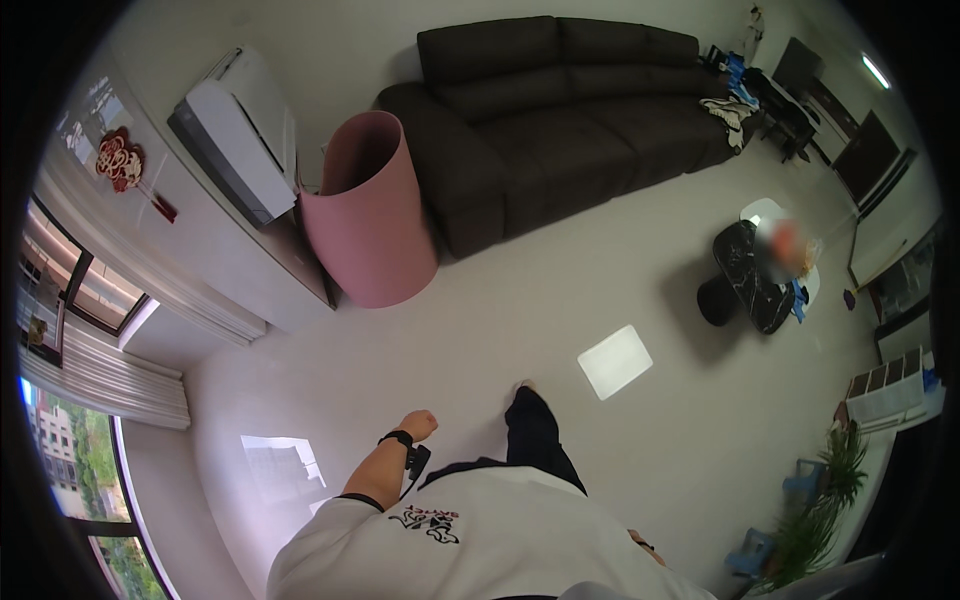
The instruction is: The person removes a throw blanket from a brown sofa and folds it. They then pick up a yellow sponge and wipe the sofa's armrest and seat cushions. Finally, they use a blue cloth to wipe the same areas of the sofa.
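Note:
My left hand (pixel 420 425) is in front of my body at the lower middle, its fingers curled in with no object visible in them. A black band and a small dark device are strapped at its wrist. Of my right hand (pixel 637 537) only a sliver shows beside the white shirt at the lower right, near a dark wristband; its fingers cannot be made out. One leg in dark trousers (pixel 534 424) reaches forward over the pale floor. A white flat rectangular thing (pixel 615 362) with rounded corners lies ahead, to the right of the foot.
A dark sofa (pixel 555 142) lines the far wall. Left of it stand a tall pink open-topped container (pixel 371 232) and a white appliance (pixel 240 139). A black marble-patterned table (pixel 742 266) stands at the right, partly blurred, with plants (pixel 806 540) and blue stools (pixel 751 553) lower right.

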`<state>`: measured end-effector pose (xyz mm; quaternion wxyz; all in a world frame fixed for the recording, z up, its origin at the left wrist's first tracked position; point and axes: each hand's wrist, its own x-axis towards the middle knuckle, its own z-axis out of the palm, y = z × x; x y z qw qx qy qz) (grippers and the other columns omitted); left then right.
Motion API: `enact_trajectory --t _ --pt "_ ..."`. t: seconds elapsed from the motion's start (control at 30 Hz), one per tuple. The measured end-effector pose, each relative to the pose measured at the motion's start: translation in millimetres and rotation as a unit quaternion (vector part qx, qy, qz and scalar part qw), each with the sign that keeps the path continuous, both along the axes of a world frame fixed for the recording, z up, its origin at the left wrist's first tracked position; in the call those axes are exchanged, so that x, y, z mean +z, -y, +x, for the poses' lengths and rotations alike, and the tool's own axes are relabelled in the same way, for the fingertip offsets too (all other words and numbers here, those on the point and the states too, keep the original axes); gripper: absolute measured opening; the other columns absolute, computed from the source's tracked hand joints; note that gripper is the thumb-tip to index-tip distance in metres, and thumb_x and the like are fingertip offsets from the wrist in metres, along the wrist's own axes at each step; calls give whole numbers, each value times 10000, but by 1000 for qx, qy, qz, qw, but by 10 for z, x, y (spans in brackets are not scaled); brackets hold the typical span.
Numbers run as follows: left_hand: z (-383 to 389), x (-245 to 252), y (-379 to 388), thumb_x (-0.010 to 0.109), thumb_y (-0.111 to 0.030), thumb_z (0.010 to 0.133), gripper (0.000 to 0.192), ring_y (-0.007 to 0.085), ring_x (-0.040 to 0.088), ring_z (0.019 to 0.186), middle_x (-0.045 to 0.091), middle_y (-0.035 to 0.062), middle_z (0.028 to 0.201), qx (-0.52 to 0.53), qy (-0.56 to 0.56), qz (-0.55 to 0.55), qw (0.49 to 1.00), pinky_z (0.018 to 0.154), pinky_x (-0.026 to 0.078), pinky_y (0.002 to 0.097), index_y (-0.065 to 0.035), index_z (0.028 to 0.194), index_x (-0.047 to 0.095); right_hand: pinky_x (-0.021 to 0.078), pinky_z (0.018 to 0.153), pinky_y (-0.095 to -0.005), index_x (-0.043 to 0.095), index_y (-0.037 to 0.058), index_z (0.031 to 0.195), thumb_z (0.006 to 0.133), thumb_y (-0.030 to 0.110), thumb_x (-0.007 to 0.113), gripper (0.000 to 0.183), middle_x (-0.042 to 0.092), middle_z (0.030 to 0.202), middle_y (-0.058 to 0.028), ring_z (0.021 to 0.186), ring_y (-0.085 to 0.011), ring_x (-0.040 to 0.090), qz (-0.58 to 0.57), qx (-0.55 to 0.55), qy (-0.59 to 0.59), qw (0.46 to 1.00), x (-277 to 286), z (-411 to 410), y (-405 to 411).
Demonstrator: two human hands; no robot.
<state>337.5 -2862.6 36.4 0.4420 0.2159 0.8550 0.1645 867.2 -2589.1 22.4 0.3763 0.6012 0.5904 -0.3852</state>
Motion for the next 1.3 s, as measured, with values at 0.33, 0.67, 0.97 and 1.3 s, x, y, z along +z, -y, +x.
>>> enact_trajectory --t 0.33,0.67,0.97,1.3 --pt "-1169 -31 -1225 533 -263 750 278 318 607 843 635 187 855 84 -29 -13 996 755 475 381 -12 786 647 489 756 -392 618 -8 924 657 393 678 485 641 911 -198 872 -334 615 218 115 -238 939 -39 -3621 -3397" --pt "-2410 -1114 -1854 535 -272 746 273 330 616 759 637 183 743 -19 -20 -55 998 732 479 405 -28 761 657 476 780 -384 560 26 1081 685 387 628 540 631 941 -196 879 -335 605 153 334 -330 869 779 -6783 -4152" --pt "-4042 -269 -3824 533 -237 770 223 332 584 870 625 174 900 219 -59 105 968 766 461 404 -47 819 640 518 644 -350 581 12 1075 692 417 700 570 641 919 -136 786 -242 635 56 213 -59 974 217 -6404 -5698" --pt "-4735 42 -4341 573 -249 791 305 324 584 956 624 178 989 368 -110 30 923 828 459 381 -37 1009 595 475 808 -380 597 6 1066 720 450 645 565 638 971 -178 959 -296 597 54 281 -35 958 -18 -8520 -7017"
